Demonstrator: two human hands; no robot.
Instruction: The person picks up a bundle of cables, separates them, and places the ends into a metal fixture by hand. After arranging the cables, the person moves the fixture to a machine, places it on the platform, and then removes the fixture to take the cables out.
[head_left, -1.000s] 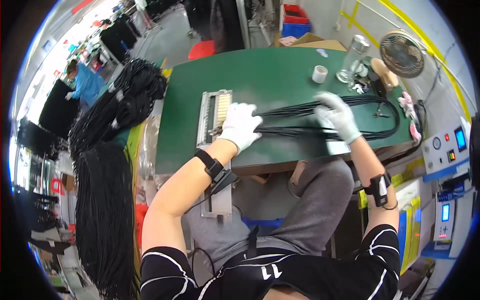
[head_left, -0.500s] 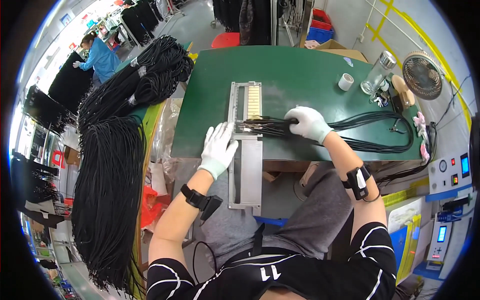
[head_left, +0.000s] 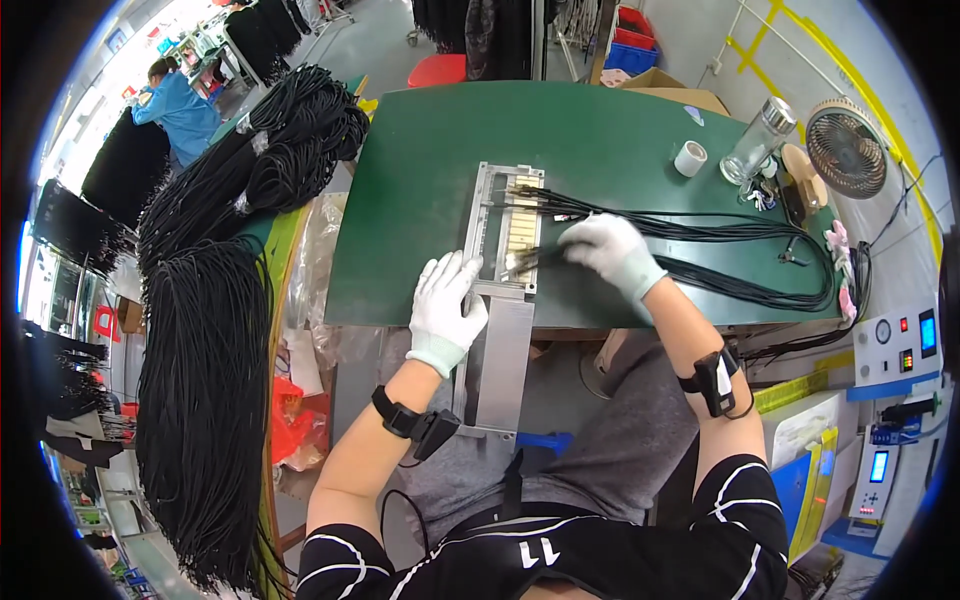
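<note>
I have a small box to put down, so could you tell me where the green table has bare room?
Free: the green table left of the metal jig, and its far middle strip before the white roll. Crowded: the right side, with black cables, bottle and fan.

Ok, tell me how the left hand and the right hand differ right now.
The left hand lies flat with fingers spread on the metal jig at the table's near edge; the right hand is curled over the black cables farther in. The left touches no cable, while the right presses on the bundle. Both wear white gloves and black wrist straps.
</note>
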